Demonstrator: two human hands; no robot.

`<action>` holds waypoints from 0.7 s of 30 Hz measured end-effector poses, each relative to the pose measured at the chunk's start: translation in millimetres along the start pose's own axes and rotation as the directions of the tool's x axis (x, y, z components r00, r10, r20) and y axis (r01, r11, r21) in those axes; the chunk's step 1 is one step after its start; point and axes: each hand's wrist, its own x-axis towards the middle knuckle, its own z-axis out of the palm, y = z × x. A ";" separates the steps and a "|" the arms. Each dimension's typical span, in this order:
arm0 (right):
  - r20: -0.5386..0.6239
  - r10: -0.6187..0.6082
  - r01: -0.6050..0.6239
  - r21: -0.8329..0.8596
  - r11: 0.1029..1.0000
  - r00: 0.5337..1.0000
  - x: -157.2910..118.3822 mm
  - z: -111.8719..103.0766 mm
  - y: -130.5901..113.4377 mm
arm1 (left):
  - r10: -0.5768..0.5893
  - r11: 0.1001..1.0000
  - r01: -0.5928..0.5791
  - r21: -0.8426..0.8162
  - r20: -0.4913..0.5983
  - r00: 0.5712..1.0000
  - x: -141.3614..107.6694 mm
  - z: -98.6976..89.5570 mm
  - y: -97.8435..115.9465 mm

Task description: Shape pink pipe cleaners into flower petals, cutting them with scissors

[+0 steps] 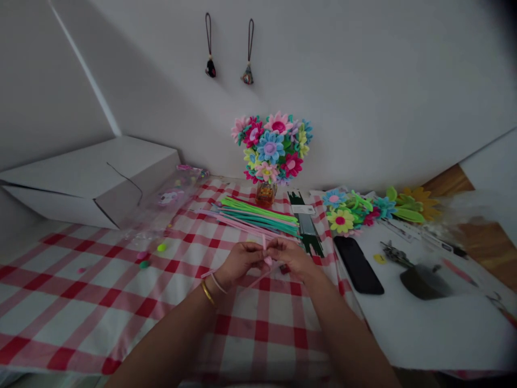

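Observation:
Between my two hands is a pink pipe cleaner (268,261), with a folded part at the fingertips and a loose end trailing down to the left. My left hand (243,260) pinches it from one side; a gold bangle and a pale pink band circle that wrist. From the other side my right hand (291,257) pinches it too, fingers closed. Just beyond the hands lies a bundle of pipe cleaners (258,218) in green, teal and pink. A small dark object (285,269) shows under the right hand; its kind is unclear.
Behind stands a glass vase (265,194) of fuzzy flowers (270,148). A white box (92,178) and a clear plastic bag (161,202) are at left, near small pompoms (161,247). At right lie a black phone (357,265), more fuzzy flowers (343,218) and keys (396,253).

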 end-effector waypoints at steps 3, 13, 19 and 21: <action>-0.022 -0.098 0.097 -0.033 0.995 0.995 0.9 -0.6 -1.9 | -0.047 0.991 0.035 0.132 0.090 0.995 -1.0 1.1 -2.6; -0.157 -0.258 0.193 -0.340 0.920 0.953 2.1 -2.5 -2.0 | 0.035 0.999 -0.042 -0.025 -0.242 0.970 5.7 -0.7 -0.7; -0.105 -0.143 0.131 -0.113 0.985 0.984 5.5 15.6 10.0 | 0.144 0.986 -0.165 -0.037 -0.330 0.933 9.0 -2.5 -4.3; -0.103 -0.111 0.113 0.012 0.994 0.988 6.5 20.2 12.6 | 0.176 0.983 -0.182 0.011 -0.329 0.928 9.8 -4.2 -5.5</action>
